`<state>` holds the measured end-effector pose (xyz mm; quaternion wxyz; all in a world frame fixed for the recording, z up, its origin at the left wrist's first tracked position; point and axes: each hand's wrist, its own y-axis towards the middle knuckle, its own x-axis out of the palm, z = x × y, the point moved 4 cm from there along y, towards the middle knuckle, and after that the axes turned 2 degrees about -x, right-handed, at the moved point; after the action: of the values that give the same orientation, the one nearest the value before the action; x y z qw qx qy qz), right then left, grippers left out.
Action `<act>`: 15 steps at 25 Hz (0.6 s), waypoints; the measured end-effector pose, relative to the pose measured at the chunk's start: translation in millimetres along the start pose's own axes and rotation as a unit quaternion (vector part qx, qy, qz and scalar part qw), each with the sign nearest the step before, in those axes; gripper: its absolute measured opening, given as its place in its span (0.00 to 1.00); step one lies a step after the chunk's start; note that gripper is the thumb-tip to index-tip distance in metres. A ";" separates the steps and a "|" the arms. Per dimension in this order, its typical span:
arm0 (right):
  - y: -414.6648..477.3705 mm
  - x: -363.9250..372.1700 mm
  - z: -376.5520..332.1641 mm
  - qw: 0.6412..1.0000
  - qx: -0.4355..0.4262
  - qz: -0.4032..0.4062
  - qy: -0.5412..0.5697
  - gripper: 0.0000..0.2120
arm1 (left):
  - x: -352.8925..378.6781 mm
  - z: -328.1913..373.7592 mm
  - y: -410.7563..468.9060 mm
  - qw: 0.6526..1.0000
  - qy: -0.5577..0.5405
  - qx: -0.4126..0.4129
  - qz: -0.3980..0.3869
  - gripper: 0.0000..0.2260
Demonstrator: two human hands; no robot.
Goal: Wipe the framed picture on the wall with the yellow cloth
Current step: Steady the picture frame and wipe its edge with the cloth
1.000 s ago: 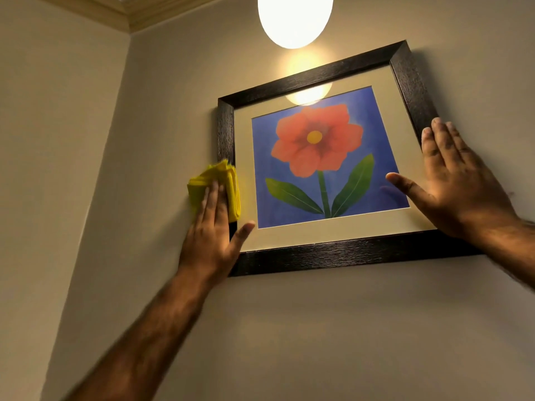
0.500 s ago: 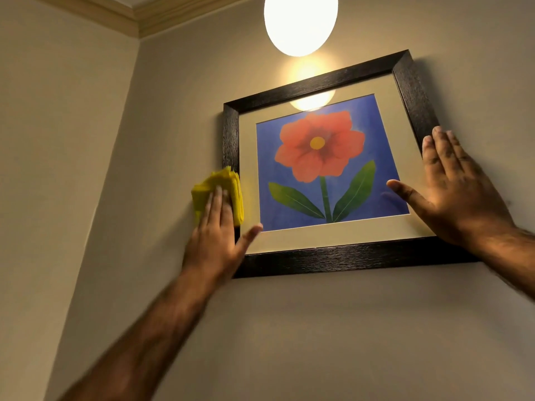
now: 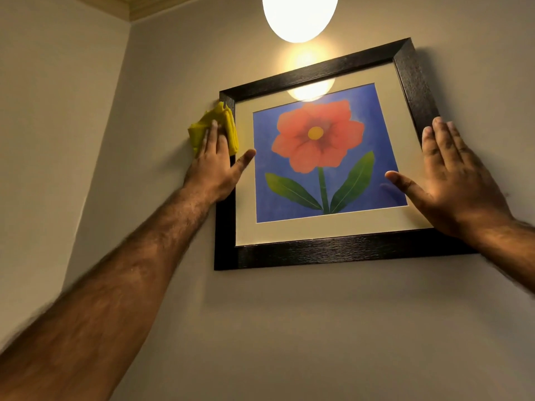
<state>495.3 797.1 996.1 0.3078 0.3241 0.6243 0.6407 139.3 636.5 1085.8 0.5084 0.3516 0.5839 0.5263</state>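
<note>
The left hand [image 3: 215, 166] presses the yellow cloth [image 3: 212, 127] flat on the framed picture [image 3: 318, 250], high on its left edge near the top-left corner; the right hand [image 3: 451, 180], open flat, steadies the right edge.

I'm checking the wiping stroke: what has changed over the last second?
The left hand slid the yellow cloth up the frame's left side, from near mid-height to just below the top corner. The right hand stayed flat on the right edge; nothing was taken or released.
</note>
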 end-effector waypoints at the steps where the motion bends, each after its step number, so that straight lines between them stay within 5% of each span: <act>1: 0.4 -0.1 0.3 1.000 0.001 0.002 0.001 0.52 | 4.0 -1.0 -17.7 1.000 0.000 0.005 0.004 0.45; 11: -1.3 0.9 -2.0 1.000 0.004 -0.003 -0.001 0.51 | 19.0 -11.7 -146.8 0.999 -0.024 0.021 -0.011 0.45; 15: -2.9 -0.6 -0.6 1.000 0.007 0.000 -0.006 0.50 | -25.0 -20.3 -114.6 0.996 -0.080 0.036 0.032 0.22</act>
<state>495.1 796.4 993.2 0.3094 0.3303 0.6272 0.6339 140.0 584.8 978.6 0.5233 0.4292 0.5480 0.4915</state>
